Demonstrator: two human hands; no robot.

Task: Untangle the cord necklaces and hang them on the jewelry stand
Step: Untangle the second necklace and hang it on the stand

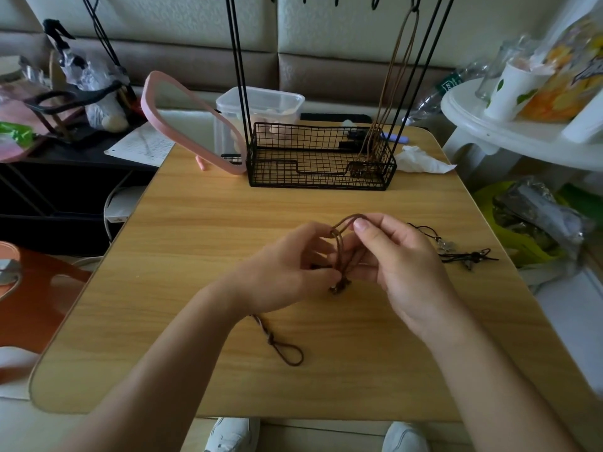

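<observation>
The left hand [290,259] and right hand [401,259] each pinch 1 brown cord necklace [340,244], spreading its loops to loosen the tangle.

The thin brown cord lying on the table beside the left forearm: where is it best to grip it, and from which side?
Probably pinch the brown cord at its knot, just behind the end loop, coming from above on the right. The loop lies flat and free on the table; the other end runs under the left forearm.
</observation>
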